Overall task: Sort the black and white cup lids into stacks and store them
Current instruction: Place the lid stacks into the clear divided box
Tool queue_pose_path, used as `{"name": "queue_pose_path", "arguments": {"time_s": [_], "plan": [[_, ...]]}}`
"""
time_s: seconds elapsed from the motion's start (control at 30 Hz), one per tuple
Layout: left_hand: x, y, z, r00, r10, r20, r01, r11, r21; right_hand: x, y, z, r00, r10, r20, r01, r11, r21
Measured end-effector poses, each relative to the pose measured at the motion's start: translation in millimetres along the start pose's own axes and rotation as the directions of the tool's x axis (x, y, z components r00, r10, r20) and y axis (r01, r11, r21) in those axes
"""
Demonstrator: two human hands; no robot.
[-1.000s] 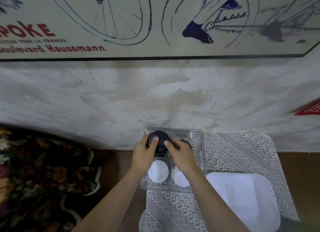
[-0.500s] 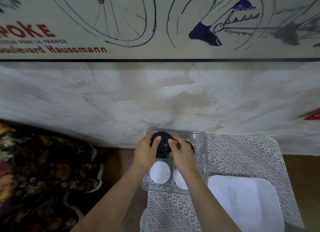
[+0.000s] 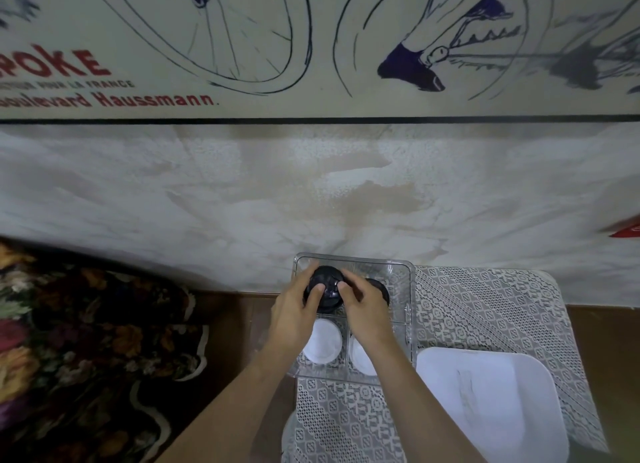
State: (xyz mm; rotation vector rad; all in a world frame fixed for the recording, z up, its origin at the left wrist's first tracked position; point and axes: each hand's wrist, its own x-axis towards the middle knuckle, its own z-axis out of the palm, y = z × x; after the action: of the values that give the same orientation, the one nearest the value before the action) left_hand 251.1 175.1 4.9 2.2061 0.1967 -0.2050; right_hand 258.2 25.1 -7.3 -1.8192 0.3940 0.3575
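Since the earlier frames little has changed: both hands remain over the far-left compartment of the clear divided tray [image 3: 405, 291], still gripping the black lid stack [image 3: 327, 289], though the right fingers [image 3: 343, 287] have crept further across the top lid, and the view has drifted slightly so the tray sits a touch more to the right. The left hand [image 3: 294, 319] reaches in from the near left, its thumb pressed on the top of the stack and its fingers curled around the left rim, closed on the lids. The right hand [image 3: 367, 315] comes in from the near right, wrist above the tray's middle divider, fingertips bent down onto the stack's top and near edge, also closed on it. A second black lid stack [image 3: 381, 287] peeks out behind the right hand in the far-right compartment. Two white lid stacks lie in the near compartments: one [image 3: 325, 341] just beside the left wrist, the other [image 3: 360, 357] partly hidden under the right forearm. The tray rests on a lace-patterned cloth [image 3: 485, 310] over the tabletop, with a white square lid [image 3: 491, 403] lying to its near right.
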Motion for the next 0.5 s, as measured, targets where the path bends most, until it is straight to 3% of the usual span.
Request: {"name": "queue_pose_path", "arguments": {"time_s": [0.23,0.5], "plan": [[7,5,-1,0.999,-0.014,0.034,0.012,0.998,0.058,0,-5,2,1.000,0.028,-0.006,-0.028,0.998,-0.050],[-5,4,-13,0.987,0.158,-0.031,-0.154,0.983,0.103,-11,-13,-13,0.986,-0.080,0.147,0.105,0.979,-0.172]]}}
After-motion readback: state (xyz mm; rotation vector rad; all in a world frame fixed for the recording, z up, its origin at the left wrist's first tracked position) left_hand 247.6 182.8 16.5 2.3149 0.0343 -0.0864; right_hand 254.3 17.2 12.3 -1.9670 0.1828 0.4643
